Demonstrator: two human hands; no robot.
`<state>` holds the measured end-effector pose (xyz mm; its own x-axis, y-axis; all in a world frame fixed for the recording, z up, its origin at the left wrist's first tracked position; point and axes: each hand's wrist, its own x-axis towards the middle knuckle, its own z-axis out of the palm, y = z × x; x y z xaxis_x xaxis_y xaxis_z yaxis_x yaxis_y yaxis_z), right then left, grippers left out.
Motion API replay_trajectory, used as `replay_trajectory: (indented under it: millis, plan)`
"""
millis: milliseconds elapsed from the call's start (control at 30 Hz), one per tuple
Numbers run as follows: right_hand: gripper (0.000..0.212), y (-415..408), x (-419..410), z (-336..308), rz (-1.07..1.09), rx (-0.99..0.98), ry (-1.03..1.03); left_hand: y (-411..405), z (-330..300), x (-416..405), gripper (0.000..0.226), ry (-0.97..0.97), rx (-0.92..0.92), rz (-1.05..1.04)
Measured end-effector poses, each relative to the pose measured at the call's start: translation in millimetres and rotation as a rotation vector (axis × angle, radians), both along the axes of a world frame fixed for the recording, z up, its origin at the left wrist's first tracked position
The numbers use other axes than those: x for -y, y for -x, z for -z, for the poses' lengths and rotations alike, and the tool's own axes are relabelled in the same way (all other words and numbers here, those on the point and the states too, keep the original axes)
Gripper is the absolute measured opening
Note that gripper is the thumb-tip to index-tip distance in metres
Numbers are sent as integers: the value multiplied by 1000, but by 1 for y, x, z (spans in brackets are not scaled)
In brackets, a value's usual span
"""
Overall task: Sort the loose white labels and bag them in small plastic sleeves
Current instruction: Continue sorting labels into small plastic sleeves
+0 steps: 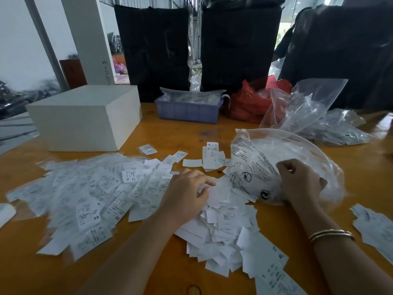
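Loose white labels [223,228] lie heaped on the wooden table [148,273] in front of me. More labels, in small clear sleeves [85,199], spread to the left, some marked XS and XL. My left hand [187,194] rests on the heap with fingers curled around a few labels. My right hand [299,182] grips the crumpled edge of a large clear zip bag [276,158] printed with black text, lying at the right of the heap. A small group of labels [210,156] sits beyond the heap.
A white box [85,118] stands at the back left. A blue plastic tray [189,109] with plastic sleeves sits behind the labels, a red bag [248,101] and clear bags [308,107] to its right. More labels [374,226] lie at the right edge.
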<state>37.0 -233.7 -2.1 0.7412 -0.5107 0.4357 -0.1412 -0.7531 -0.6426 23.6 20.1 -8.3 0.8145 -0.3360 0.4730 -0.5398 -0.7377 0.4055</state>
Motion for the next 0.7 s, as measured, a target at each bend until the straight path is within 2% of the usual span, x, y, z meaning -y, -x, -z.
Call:
replay_trajectory:
  millis: [100,167,233,333,500,633,700]
  plan:
    - [6,8,-7,-6,-183,352,-76,-1,-1,1,21,34,39,-22]
    - [8,14,-17,-12,-321,466,-99,-1,-3,1,20,99,49,-11]
    - [17,20,-34,-16,-457,439,-206,1,-6,3,22,217,-3,35]
    - [29,26,-63,-16,-688,280,-411,6,-11,4,36,390,-184,112]
    - [34,32,-77,-10,-907,177,-527,9,-16,3,45,539,-380,221]
    - [30,30,-78,-11,-914,169,-561,6,-13,6,4,615,-369,172]
    - [27,30,-79,-10,-915,136,-557,3,-12,5,8,751,-382,93]
